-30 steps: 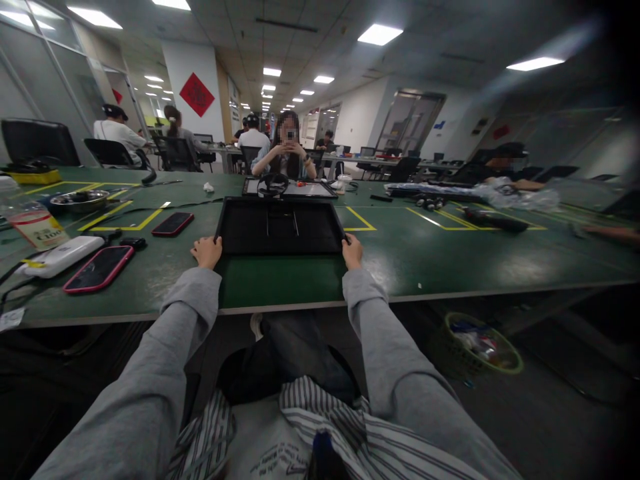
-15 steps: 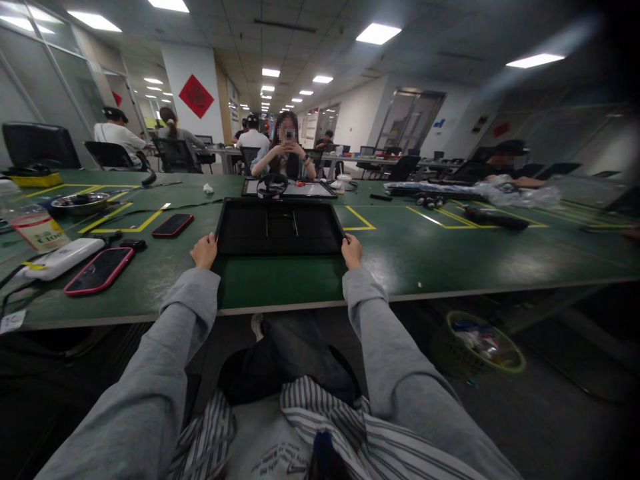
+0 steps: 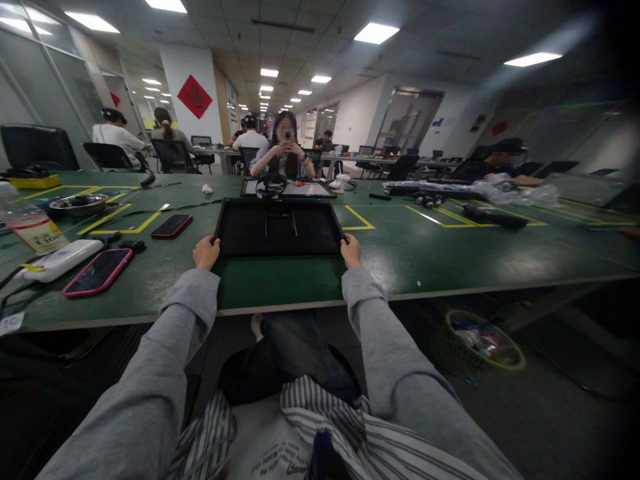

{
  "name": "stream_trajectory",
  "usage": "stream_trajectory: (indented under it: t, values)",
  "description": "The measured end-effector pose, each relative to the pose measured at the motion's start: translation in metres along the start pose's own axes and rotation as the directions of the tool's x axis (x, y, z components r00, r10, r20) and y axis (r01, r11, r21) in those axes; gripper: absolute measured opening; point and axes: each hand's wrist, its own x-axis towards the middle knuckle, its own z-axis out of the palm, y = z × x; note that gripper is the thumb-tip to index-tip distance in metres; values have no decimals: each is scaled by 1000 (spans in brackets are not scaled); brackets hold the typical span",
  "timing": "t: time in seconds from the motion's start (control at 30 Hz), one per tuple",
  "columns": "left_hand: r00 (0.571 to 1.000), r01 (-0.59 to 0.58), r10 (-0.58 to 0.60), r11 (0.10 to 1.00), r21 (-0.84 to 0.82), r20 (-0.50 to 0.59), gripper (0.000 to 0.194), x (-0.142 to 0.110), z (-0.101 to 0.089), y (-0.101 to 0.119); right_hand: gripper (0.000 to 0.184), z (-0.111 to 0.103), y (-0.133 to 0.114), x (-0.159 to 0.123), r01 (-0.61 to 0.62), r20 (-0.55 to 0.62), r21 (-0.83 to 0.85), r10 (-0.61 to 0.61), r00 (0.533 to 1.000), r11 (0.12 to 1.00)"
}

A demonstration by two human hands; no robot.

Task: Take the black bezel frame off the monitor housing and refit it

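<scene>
A black rectangular panel with a raised rim (image 3: 245, 230), shaped like a shallow tray, lies in front of me at the middle of the green table (image 3: 280, 283). It has a recessed slot with bright metal edges near its centre. My left hand (image 3: 206, 253) is closed on the panel's left side, close to the near corner. At the opposite side my right hand (image 3: 351, 251) grips the right edge, its thumb toward the rim. The fingertips of both hands are partly hidden.
To the left lie two phones (image 3: 99, 272) (image 3: 172, 226), a white power bank (image 3: 63, 259), a bottle (image 3: 36, 227) and a metal bowl (image 3: 79, 204). Beyond the panel is a framed sheet (image 3: 315, 189), with a person (image 3: 284, 157) seated behind it. A basket (image 3: 483, 340) stands below right.
Hardly anything differs. My left hand has shifted slightly and its fingers look more curled; the panel and my right hand keep practically the same place.
</scene>
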Motion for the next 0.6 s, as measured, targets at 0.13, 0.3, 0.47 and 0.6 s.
stream_trajectory:
  t: [0.13, 0.3, 0.47, 0.6]
  values:
    - [1000, -9, 9, 1000, -5, -13, 50, -1, 0, 2, 43, 2, 3, 2, 13, 2, 3, -13, 1000, 1000]
    - [1000, -12, 12, 1000, -10, -19, 49, -4, -2, 4, 44, 3, 5, 4, 13, -4, 2, -13, 1000, 1000]
    - [1000, -3, 3, 1000, -13, -17, 48, -5, -3, 5, 43, 2, 3, 3, 8, -11, 6, -8, 1000, 1000]
    - [1000, 9, -9, 1000, -14, -11, 46, -4, -3, 5, 42, 1, 1, 2, 9, -9, 9, -9, 1000, 1000]
